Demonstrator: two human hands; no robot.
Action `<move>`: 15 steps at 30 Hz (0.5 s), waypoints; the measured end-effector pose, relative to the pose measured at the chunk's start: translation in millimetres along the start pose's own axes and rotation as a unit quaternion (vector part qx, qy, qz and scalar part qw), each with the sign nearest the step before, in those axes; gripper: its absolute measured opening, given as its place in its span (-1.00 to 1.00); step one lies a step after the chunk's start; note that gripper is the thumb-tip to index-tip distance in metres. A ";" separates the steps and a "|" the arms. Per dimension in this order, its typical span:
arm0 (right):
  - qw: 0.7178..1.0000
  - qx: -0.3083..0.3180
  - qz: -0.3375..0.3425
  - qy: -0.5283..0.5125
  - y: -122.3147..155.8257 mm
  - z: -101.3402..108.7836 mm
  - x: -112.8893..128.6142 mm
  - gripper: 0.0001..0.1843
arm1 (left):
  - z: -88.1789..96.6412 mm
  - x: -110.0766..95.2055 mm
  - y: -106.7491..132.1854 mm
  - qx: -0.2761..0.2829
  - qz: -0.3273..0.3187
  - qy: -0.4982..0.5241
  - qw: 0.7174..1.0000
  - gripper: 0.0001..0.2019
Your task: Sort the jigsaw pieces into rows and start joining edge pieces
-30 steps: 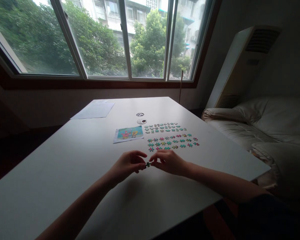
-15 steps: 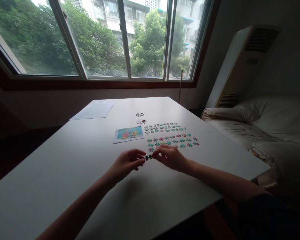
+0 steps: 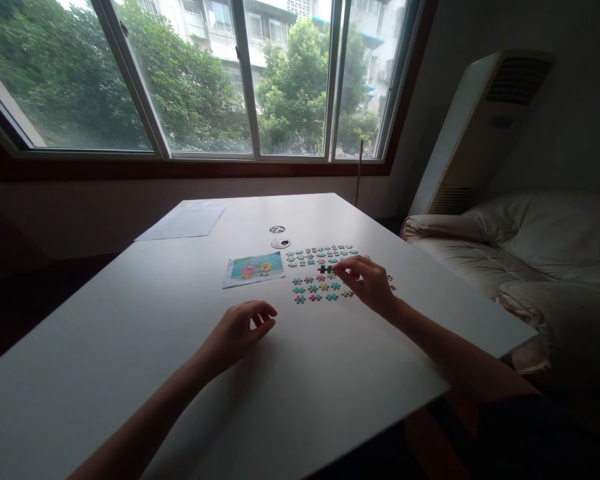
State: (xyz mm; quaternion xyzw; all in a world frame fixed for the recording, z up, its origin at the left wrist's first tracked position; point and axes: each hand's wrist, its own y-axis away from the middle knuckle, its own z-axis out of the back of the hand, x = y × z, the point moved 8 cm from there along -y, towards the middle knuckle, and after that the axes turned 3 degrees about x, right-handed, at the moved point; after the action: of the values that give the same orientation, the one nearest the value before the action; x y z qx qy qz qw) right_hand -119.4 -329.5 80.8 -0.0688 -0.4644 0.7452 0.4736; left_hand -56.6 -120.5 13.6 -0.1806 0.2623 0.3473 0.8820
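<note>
Between the fingertips of my right hand (image 3: 367, 283) are dark puzzle pieces (image 3: 325, 269) that look joined, held over the spread-out pieces. My left hand (image 3: 243, 327) hovers over the white table, fingers curled and thumb apart from them, holding nothing. Rows of loose jigsaw pieces (image 3: 313, 289) in teal, pink and yellow lie on the table, some hidden behind my right hand. Left of them rests a picture sheet (image 3: 254, 268) with a pink and a yellow cartoon figure on blue.
The white table (image 3: 130, 320) fills the middle. Two small round items (image 3: 281, 244) sit behind the puzzle pieces. A large pale sheet (image 3: 183, 221) lies at the far left corner. A sofa (image 3: 555, 267) stands to the right, and a window is ahead.
My right hand has moved right and away from me, carrying the dark puzzle pieces over the rows. My left hand has let go of them and drawn slightly left.
</note>
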 end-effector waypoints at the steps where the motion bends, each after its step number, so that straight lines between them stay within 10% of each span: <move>1: 1.000 0.000 0.000 0.002 -0.2 0.3 0.3 -0.83 | 0.2 -0.4 0.0 -0.001 -0.003 -0.004 1.000 -0.82; 15: 1.000 0.019 0.005 0.019 -3.8 3.9 -9.1 -0.81 | 2.7 4.0 1.0 -0.007 -0.003 -0.059 0.998 -0.79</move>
State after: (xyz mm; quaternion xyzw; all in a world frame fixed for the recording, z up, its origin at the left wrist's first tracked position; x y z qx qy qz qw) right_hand -114.1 -338.4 82.8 -0.0763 -0.4411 0.7547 0.4796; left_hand -53.9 -116.4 13.2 -0.1665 0.2073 0.3569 0.8955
